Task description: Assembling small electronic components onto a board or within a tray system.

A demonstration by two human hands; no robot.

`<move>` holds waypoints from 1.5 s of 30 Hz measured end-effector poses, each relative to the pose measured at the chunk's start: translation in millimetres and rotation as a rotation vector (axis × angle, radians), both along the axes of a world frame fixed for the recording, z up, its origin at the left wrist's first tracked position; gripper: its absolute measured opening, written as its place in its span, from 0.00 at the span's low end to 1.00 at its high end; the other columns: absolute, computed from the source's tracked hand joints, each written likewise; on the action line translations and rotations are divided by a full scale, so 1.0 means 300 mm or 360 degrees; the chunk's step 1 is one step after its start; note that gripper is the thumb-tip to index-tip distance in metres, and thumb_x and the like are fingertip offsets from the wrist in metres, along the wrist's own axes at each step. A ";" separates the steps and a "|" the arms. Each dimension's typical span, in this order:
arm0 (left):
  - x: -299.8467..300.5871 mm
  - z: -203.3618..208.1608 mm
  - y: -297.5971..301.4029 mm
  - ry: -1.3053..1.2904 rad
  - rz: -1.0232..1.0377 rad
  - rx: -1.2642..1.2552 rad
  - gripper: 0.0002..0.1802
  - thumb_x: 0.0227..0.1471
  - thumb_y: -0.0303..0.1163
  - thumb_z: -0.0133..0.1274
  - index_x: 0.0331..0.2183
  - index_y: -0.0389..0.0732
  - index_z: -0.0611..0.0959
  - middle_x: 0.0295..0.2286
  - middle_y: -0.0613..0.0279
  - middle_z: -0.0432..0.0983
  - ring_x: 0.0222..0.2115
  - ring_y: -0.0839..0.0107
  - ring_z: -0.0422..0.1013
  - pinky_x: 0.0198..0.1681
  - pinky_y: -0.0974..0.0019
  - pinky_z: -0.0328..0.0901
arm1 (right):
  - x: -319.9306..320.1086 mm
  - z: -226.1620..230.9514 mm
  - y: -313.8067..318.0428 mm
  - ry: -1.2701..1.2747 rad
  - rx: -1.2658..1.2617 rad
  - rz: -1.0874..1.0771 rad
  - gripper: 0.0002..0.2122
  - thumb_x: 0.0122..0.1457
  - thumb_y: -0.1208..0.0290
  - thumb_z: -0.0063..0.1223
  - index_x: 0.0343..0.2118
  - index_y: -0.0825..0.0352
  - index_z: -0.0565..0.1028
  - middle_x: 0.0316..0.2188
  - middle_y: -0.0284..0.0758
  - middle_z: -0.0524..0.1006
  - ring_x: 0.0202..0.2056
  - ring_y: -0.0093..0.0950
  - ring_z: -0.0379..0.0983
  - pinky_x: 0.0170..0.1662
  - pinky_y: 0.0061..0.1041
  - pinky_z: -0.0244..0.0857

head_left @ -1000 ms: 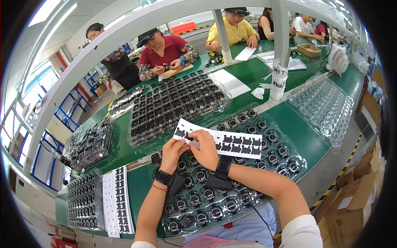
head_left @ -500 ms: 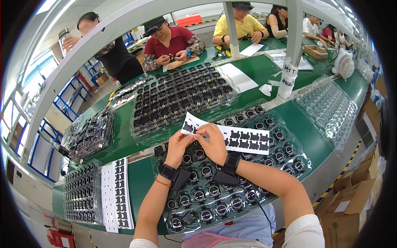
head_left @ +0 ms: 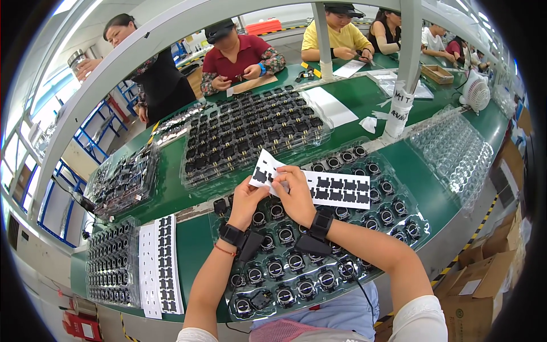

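— Closest in, a clear tray (head_left: 397, 191) of round black parts is crossed by both forearms, a dark band (head_left: 322, 223) worn on each wrist.

— And the hands?

— By the left hand (head_left: 247, 204), the white sheet (head_left: 342, 196) of black shapes is gripped near its upturned left end, above the tray's far part. The right hand (head_left: 297, 196) is narrowed, fingers pressed to the sheet; whether anything is pinched can't be told.

— Farther out?

— Black parts are spread in a larger tray (head_left: 323, 137) on the green table (head_left: 171, 196); beyond, a red-shirted person (head_left: 246, 54) is seen at a brown sheet (head_left: 259, 84).
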State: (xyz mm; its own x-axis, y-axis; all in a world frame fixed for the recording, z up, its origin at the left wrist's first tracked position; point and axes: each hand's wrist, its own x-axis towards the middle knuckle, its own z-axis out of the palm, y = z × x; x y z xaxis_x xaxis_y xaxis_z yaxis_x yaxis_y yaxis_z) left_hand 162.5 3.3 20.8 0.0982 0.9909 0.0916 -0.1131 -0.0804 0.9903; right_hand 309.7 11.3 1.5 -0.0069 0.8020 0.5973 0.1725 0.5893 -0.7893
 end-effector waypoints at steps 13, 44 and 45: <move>0.010 0.021 -0.013 0.0021 0.0047 -0.0012 0.12 0.48 0.23 0.50 0.38 0.34 0.73 0.33 0.63 0.73 0.33 0.79 0.70 0.38 0.74 0.66 | 0.001 -0.013 0.008 -0.0112 0.0042 -0.0042 0.04 0.56 0.75 0.43 0.31 0.71 0.68 0.42 0.39 0.67 0.42 0.36 0.65 0.42 0.27 0.60; 0.066 0.042 0.202 0.2194 -0.0496 0.1489 0.11 0.38 0.21 0.49 0.31 0.37 0.74 0.29 0.54 0.69 0.34 0.55 0.63 0.37 0.58 0.61 | 0.007 0.055 -0.009 0.0425 0.0101 -0.0056 0.12 0.58 0.78 0.38 0.45 0.69 0.65 0.35 0.40 0.67 0.36 0.32 0.66 0.39 0.26 0.61; 0.090 0.055 0.195 0.2066 -0.0441 0.1474 0.11 0.37 0.21 0.50 0.30 0.37 0.74 0.30 0.55 0.69 0.34 0.55 0.63 0.37 0.59 0.61 | 0.014 0.046 -0.003 0.0420 0.0100 -0.0072 0.12 0.58 0.78 0.38 0.45 0.69 0.65 0.35 0.40 0.67 0.36 0.32 0.66 0.39 0.26 0.61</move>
